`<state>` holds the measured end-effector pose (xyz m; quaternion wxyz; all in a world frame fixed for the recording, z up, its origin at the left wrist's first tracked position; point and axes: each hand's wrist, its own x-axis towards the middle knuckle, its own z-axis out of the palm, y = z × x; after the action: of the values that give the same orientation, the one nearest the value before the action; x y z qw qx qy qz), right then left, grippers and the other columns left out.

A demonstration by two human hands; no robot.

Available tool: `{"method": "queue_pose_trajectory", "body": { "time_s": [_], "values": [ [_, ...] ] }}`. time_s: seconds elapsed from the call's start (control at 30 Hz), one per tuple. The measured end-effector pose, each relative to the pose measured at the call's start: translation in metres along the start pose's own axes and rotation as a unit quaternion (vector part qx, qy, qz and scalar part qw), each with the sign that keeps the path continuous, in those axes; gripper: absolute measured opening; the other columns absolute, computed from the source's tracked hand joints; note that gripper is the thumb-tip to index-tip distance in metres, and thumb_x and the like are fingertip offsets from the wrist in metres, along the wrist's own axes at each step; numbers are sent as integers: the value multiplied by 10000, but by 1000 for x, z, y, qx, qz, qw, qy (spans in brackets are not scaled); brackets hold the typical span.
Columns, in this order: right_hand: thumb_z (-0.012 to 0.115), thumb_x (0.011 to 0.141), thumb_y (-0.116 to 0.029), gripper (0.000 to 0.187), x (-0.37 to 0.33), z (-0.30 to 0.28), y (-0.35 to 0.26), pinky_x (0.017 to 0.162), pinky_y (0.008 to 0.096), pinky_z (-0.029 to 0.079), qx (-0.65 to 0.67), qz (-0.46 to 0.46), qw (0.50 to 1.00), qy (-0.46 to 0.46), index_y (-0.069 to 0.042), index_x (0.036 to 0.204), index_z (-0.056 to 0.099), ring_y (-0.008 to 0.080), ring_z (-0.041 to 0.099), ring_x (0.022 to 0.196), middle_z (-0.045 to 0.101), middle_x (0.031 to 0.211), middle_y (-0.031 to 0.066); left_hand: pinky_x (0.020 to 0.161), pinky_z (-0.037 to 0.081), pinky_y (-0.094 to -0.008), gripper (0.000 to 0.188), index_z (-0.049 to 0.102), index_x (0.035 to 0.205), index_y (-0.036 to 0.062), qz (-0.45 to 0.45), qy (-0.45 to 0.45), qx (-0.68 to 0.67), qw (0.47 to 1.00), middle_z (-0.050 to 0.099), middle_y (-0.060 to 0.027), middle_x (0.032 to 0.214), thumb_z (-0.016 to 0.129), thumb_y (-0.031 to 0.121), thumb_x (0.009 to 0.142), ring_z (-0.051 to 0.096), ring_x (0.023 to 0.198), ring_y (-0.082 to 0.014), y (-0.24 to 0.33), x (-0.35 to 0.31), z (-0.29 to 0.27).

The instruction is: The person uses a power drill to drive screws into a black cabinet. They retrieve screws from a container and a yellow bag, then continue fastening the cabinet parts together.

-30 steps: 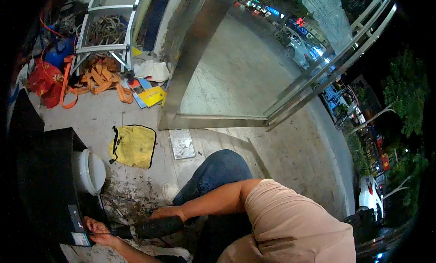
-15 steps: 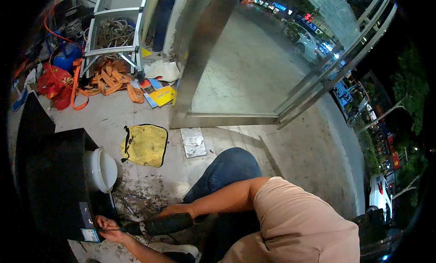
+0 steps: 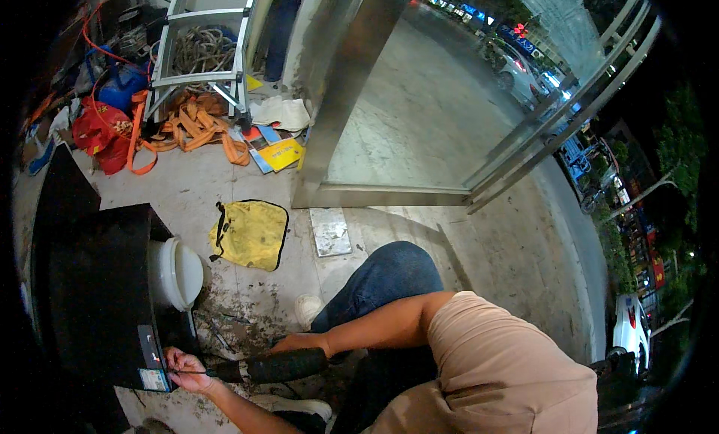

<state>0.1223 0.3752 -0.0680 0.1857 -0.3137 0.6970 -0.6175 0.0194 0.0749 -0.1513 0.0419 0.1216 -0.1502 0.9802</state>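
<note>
My left hand (image 3: 189, 369) is closed at the front edge of a black box-shaped cabinet (image 3: 97, 277). Its fingers pinch around a thin dark rod, beside a blue-and-white label (image 3: 154, 380). The rod runs back to a dark, cylindrical hand tool (image 3: 288, 365) with a worn, dirty body. Behind that tool is my right hand (image 3: 298, 343), gripping it, with most of the fingers hidden. A white round bucket (image 3: 180, 273) lies on its side against the cabinet, just beyond my left hand.
A yellow cloth pouch (image 3: 251, 234) and a metal plate (image 3: 330, 232) lie on the dirty floor. A glass door (image 3: 419, 119) stands open. Orange straps (image 3: 196, 123), a red bag (image 3: 103, 134) and an aluminium ladder (image 3: 201, 78) fill the far left. Debris surrounds my hands.
The whole scene has shifted slightly right in the picture as my head moved. Both hands keep nearly the same places at the cabinet edge and on the tool.
</note>
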Motion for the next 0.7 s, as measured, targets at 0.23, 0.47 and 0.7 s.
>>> {"method": "queue_pose_trajectory", "body": {
  "time_s": [0.23, 0.47, 0.7],
  "values": [
    [656, 751, -272, 447, 2, 7, 6, 743, 406, 454, 16, 18, 1000, -3, 16, 1068, 528, 319, 607, 872, 614, 954, 203, 665, 401, -283, 393, 405, 1005, 65, 1, 6, -14, 1000, 351, -24, 846, 632, -60, 709, 395, 795, -139, 12, -2, -8],
    [640, 774, -238, 420, -3, -2, -1, 732, 396, 452, -32, -15, 999, -13, 3, 1098, 526, 254, 616, 840, 627, 921, 195, 661, 417, -283, 345, 438, 966, 65, -1, 20, -43, 999, 357, -17, 827, 630, -63, 709, 412, 784, -128, -15, 4, 7],
    [633, 778, -228, 500, 6, -7, -25, 888, 341, 420, 38, 85, 995, -35, 15, 1195, 503, 142, 526, 1043, 592, 1134, 164, 622, 434, -256, 380, 445, 891, 68, 15, 27, -8, 999, 384, -1, 810, 703, -68, 647, 424, 770, -133, -7, 5, 12]
  ]
}}
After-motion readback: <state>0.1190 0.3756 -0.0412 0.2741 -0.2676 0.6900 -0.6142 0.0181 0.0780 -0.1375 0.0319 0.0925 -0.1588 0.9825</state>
